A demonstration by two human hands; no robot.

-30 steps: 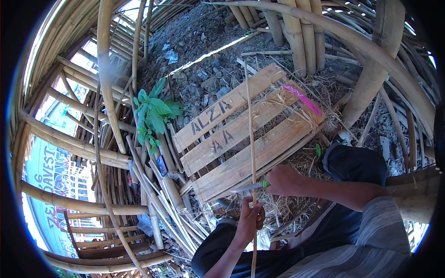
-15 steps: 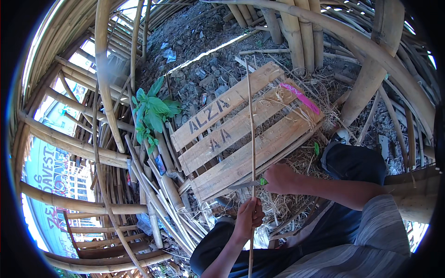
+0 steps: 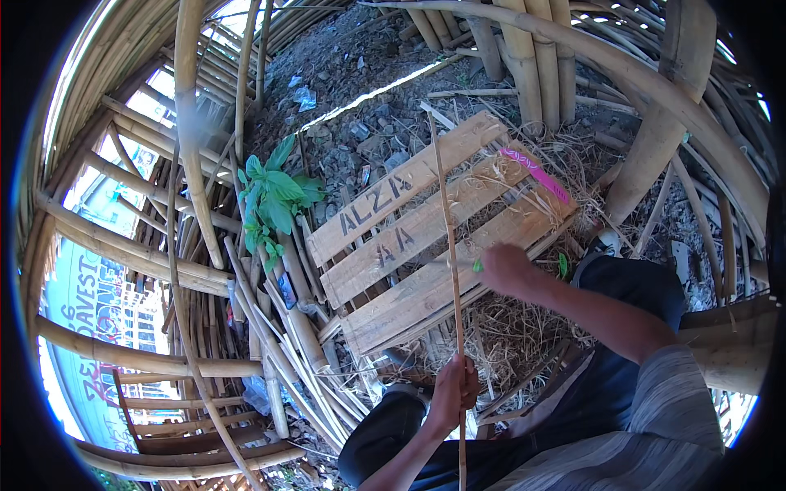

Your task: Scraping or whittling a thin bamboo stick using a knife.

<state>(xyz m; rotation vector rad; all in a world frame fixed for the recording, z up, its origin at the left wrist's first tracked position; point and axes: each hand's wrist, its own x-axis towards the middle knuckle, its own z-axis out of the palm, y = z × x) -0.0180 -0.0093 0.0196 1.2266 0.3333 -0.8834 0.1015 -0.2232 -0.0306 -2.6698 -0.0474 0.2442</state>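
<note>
A long thin bamboo strip (image 3: 449, 233) runs from my lap up over a wooden slatted crate (image 3: 409, 262). Near its lower part, my left hand (image 3: 455, 390) is wrapped round the strip. My right hand (image 3: 508, 270) grips a knife (image 3: 477, 266) by its green handle, over the crate's right half. Motion smears the blade, which points left and meets or crosses the strip; whether it touches cannot be told. Pale shavings lie on the crate's slats.
Straw-like shavings (image 3: 524, 352) litter the ground around the crate. A leafy green plant (image 3: 274, 196) grows at its left, beside a bamboo lattice wall (image 3: 147, 270). Thick bamboo poles (image 3: 655, 164) stand at the right. A pink strip (image 3: 536, 173) lies on the crate's far right corner.
My right hand has moved up and away from me along the strip with the knife. My left hand has shifted slightly right, and the strip's upper end now leans further left.
</note>
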